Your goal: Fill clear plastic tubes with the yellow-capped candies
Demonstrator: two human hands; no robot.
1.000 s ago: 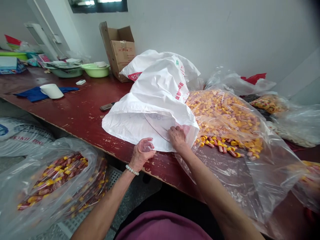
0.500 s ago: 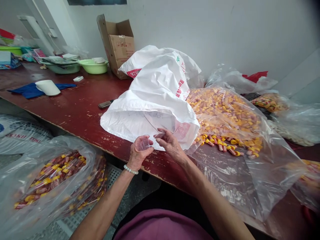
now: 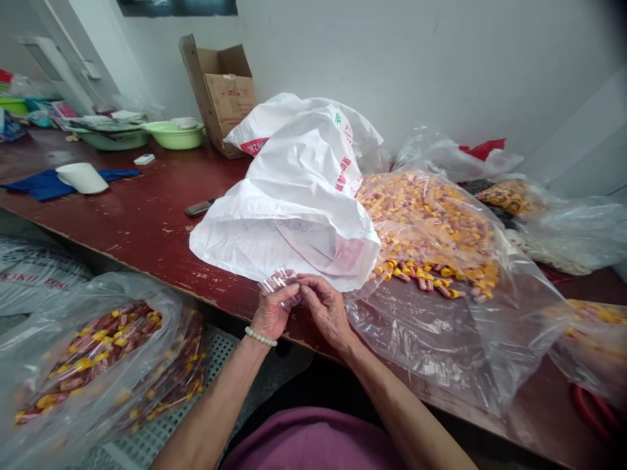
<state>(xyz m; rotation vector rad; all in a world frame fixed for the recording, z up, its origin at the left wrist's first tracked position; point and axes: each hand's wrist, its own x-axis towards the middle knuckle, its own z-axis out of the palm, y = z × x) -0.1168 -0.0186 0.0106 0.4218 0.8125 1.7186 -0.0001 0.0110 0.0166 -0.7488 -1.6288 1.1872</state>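
My left hand (image 3: pixel 272 314), with a bead bracelet at its wrist, holds several small clear plastic pieces (image 3: pixel 279 282) between thumb and fingers. Close against them on the right is my right hand (image 3: pixel 324 307), its thumb and fingers pinched together at the edge of the pieces; whether it grips one is too small to tell. Just beyond both hands lies a white woven sack (image 3: pixel 294 189) with its mouth open towards me. To its right, a clear plastic bag (image 3: pixel 435 215) holds many small yellow and red-white pieces, some of them spilling from its near side.
A cardboard box (image 3: pixel 228 98), green basins (image 3: pixel 175 134), a white cup (image 3: pixel 82 178) on blue cloth and a phone (image 3: pixel 198 208) stand or lie on the red table (image 3: pixel 147 222). Below the edge, at lower left, is another clear bag (image 3: pixel 98 346) of red and yellow pieces.
My hands have come together. The clear pieces in my left hand now show spread out above the thumb, and my right fingers have closed beside them. The view has shifted slightly.
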